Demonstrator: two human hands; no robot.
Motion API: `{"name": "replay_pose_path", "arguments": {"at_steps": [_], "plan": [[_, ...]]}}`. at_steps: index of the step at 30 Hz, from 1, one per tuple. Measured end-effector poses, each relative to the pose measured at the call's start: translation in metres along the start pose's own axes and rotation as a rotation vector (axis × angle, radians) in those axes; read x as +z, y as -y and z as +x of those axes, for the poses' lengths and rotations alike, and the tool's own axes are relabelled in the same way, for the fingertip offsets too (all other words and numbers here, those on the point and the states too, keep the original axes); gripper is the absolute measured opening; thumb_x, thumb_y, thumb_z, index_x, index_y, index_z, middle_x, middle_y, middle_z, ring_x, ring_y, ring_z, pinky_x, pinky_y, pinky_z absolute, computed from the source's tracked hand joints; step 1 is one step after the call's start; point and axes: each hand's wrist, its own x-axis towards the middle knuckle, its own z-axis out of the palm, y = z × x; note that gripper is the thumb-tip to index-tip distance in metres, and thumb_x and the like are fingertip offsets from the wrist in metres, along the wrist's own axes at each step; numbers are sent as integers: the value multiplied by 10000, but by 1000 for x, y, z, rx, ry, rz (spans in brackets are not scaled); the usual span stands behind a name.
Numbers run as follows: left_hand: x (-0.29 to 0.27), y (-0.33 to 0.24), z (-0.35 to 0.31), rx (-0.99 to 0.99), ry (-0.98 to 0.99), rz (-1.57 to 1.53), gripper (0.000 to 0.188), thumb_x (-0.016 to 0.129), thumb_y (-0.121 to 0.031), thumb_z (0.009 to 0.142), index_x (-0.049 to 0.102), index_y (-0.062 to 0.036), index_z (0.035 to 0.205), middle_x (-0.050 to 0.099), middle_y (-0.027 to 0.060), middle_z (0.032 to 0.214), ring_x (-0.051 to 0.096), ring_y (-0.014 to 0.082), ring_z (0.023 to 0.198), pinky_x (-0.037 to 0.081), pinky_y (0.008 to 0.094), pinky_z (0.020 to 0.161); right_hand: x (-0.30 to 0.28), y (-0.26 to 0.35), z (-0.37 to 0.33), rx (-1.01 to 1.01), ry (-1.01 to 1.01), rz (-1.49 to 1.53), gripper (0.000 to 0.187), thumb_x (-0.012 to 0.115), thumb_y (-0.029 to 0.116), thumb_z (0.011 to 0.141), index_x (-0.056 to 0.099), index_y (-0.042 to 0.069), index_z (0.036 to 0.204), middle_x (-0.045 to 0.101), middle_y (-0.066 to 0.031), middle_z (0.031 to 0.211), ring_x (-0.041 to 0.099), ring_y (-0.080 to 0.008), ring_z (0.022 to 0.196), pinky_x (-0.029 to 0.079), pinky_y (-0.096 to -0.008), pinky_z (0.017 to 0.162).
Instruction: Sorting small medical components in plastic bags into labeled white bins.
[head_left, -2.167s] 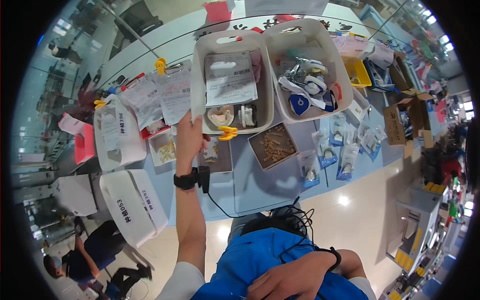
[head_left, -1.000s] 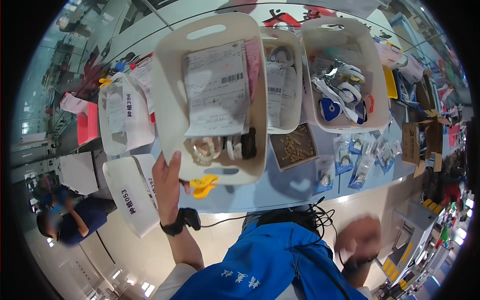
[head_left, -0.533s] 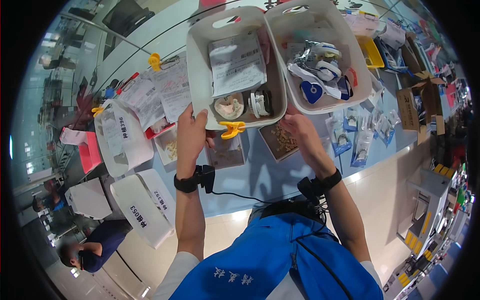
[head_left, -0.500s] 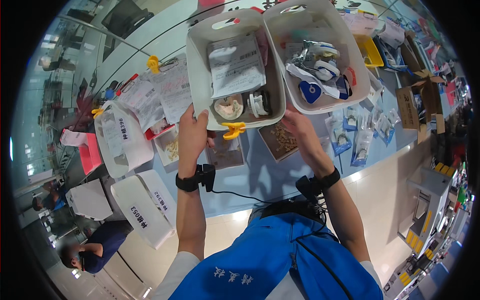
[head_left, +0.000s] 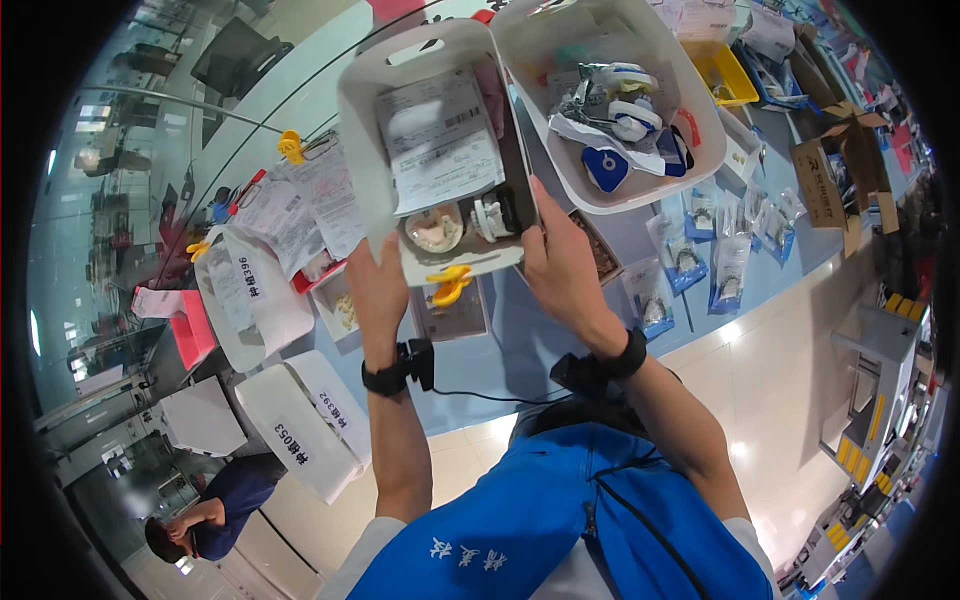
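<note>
My left hand (head_left: 378,300) is closed on the near left corner of a white plastic bin (head_left: 360,140). Its right wall is gripped by my right hand (head_left: 562,260), thumb toward the near edge. Inside the bin lie printed paper sheets (head_left: 445,145), a pale dental plaster cast (head_left: 434,230) and a second white model on a dark mount (head_left: 490,215). A yellow clip (head_left: 450,286) hangs at the near rim. Just to the right stands another white bin (head_left: 690,100), holding blue-and-white models (head_left: 632,118) and foil packaging.
Small trays (head_left: 452,318) of tiny pale pieces sit below the held bin. On the right are clear bags (head_left: 735,270), a yellow tray (head_left: 722,72) and a cardboard box (head_left: 845,180). White bins (head_left: 300,425) and a red bin (head_left: 190,325) stand left; a person (head_left: 225,510) is beyond.
The held bin has moved left and slightly tilted, opening a gap to the other bin. My right hand has shifted from its near right corner up along its right wall.
</note>
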Motion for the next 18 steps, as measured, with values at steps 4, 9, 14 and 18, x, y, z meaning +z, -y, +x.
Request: {"name": "replay_pose_path", "arguments": {"at_steps": [4, 9, 14, 18], "plan": [[-36, -10, -36, 8, -140, -161, 357, 612, -252, 1034, 688, 78, 1147, 739, 175, 961, 645, 228, 855, 498, 396, 830, -4, 39, -28, -144, 26, 16, 589, 470, -26, 941, 365, -116, 1514, 451, -373, 1496, 467, -492, 1386, 396, -449, 1163], [-88, -17, -81, -106, -222, -251, 330, 619, -243, 1051, 689, 76, 1101, 690, 48, 922, 549, 134, 835, 458, 314, 781, -6, 82, -66, -246, 123, -2, 735, 491, -85, 905, 245, -77, 1598, 332, -336, 1608, 369, -469, 1486, 336, -431, 1218], [-122, -12, -116, -281, -258, -206, 330, 637, -255, 1037, 680, 73, 1038, 612, 3, 831, 474, 93, 773, 407, 270, 710, 7, 85, -85, -228, 259, 77, 745, 509, -77, 911, 218, -94, 1597, 288, -366, 1612, 348, -501, 1486, 335, -461, 1217], [-120, 8, -128, -335, -253, -210, 319, 632, -242, 1034, 682, 73, 1039, 622, 5, 827, 482, 93, 769, 406, 268, 712, 15, 81, -92, -197, 337, 66, 748, 525, -62, 922, 212, -89, 1601, 279, -379, 1609, 328, -511, 1492, 330, -474, 1221]]}}
